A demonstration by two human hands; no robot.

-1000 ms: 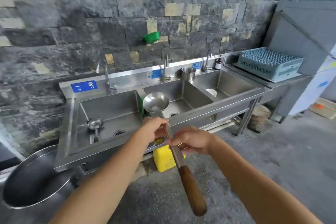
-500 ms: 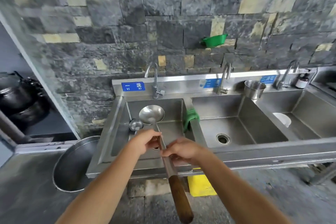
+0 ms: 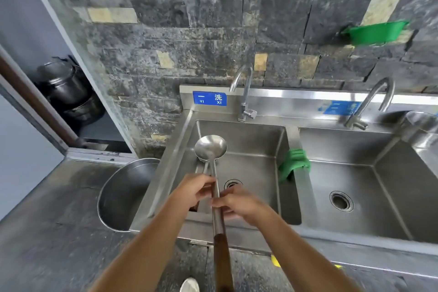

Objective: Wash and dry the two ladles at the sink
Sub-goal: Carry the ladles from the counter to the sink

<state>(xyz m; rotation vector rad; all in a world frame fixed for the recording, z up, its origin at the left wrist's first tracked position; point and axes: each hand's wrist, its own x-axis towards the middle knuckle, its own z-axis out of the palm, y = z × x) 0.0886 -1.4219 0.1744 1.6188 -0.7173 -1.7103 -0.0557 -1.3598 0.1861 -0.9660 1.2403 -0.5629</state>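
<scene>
Over the left basin (image 3: 248, 140) of the steel sink, one ladle (image 3: 211, 148) is held in the air, bowl up and away from the person, its metal shaft running back to a wooden grip that passes out of view at the bottom edge. The left hand (image 3: 192, 191) grips the shaft with fingers curled round it; the right hand (image 3: 237, 204) holds the same shaft just behind, fingertips pinched on the metal. The second ladle (image 3: 204, 169) lies in the left basin directly below the first, largely hidden by it; only a rim of its bowl and part of its handle show. The basin drain (image 3: 233, 184) sits just right of the hands. A tap (image 3: 244, 92) stands behind the basin, beside a blue label (image 3: 209, 98). A green cloth (image 3: 294, 165) is draped over the divider between the left basin and the middle basin (image 3: 379, 173). A steel tub (image 3: 125, 194) leans against the sink's left side. A green bowl (image 3: 376, 32) hangs on the stone wall. A steel cup (image 3: 422, 125) stands at the right edge. Dark pots (image 3: 64, 83) are stacked far left.
</scene>
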